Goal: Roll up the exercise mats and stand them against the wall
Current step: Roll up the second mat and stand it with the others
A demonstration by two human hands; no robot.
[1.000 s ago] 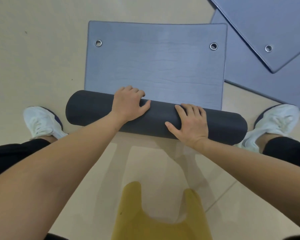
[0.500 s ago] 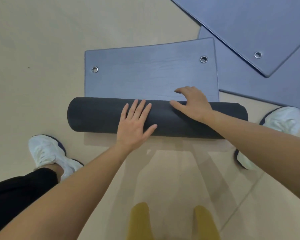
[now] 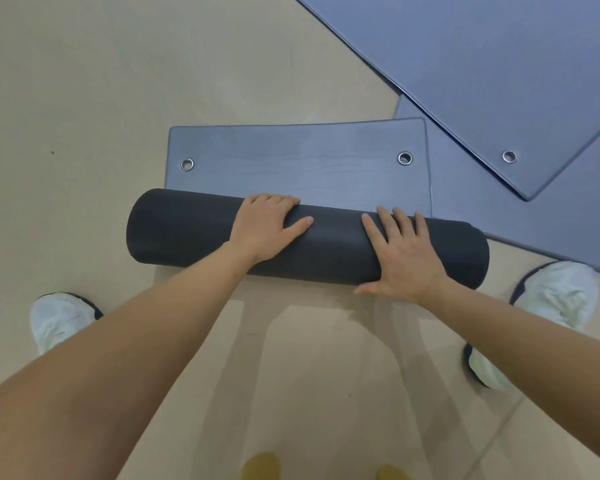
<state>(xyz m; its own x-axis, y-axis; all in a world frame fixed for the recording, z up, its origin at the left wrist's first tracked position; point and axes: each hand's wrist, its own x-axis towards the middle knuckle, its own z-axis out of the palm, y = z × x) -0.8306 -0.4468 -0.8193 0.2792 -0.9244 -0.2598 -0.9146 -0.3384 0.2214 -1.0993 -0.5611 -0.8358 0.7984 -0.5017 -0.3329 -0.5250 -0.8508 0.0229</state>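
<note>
A dark grey exercise mat lies on the tan floor, most of it wound into a thick roll (image 3: 187,230). A short flat strip (image 3: 291,161) with two metal eyelets sticks out beyond the roll. My left hand (image 3: 264,226) sits on top of the roll near its middle, fingers curled over the far side where roll meets strip. My right hand (image 3: 402,254) lies flat on the roll's right part, fingers spread, palm at the near side.
Two more flat blue-grey mats overlap at the upper right, one (image 3: 499,64) on top of the other (image 3: 551,216), whose edge touches the roll's right end. My white shoes stand at the left (image 3: 61,318) and right (image 3: 551,296). Bare floor stretches left.
The roll has advanced, and the flat strip is shorter. My left hand moved from flat on the near side to curled over the far side; my right hand pulled back to lie flat.
</note>
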